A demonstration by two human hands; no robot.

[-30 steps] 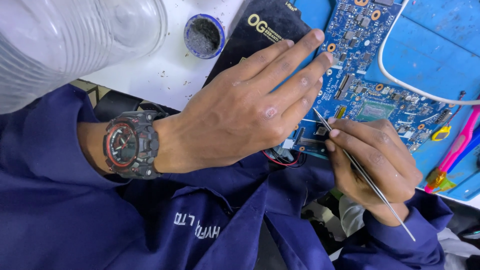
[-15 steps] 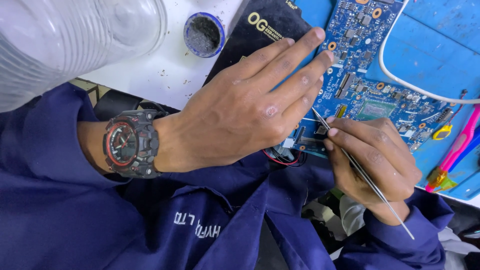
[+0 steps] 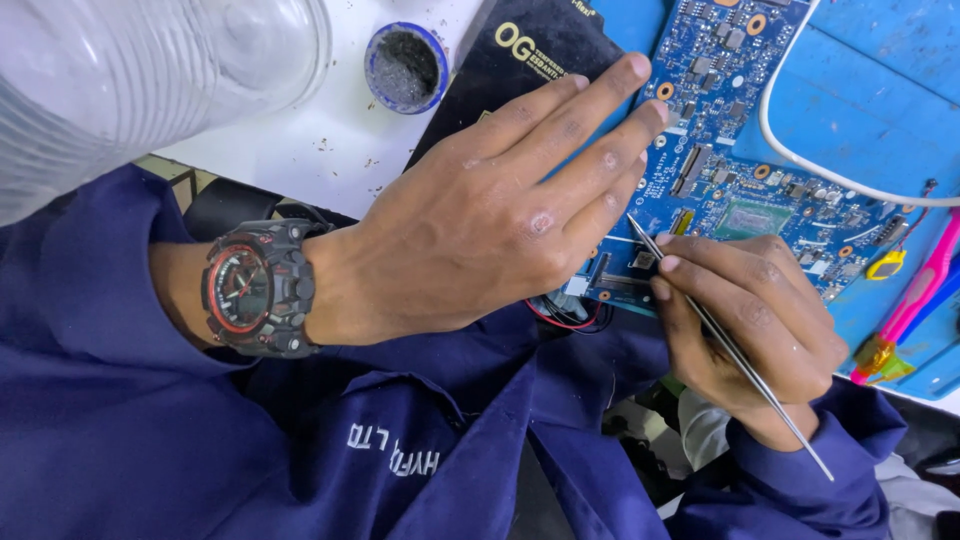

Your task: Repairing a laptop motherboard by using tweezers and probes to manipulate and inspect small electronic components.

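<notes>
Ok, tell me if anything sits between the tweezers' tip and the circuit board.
Nothing visible does. The right hand holds the tweezers with the tip right at the blue circuit board; the left hand lies flat alongside, not in front.

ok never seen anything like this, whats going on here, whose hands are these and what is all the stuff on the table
This is one picture from a camera worn on a person's head, looking down at their own two bare hands. There is no machine here.

The left hand, with a black and red wristwatch on its wrist, lies flat across a blue circuit board and a black pouch. The right hand holds thin metal tweezers like a pen, the tip resting on the board's near edge.

Around them on the white and blue work surface: a small round blue tin of dark grey stuff, a white cable, a pink-handled tool and a clear plastic container at top left. The person wears dark blue work clothes.
</notes>
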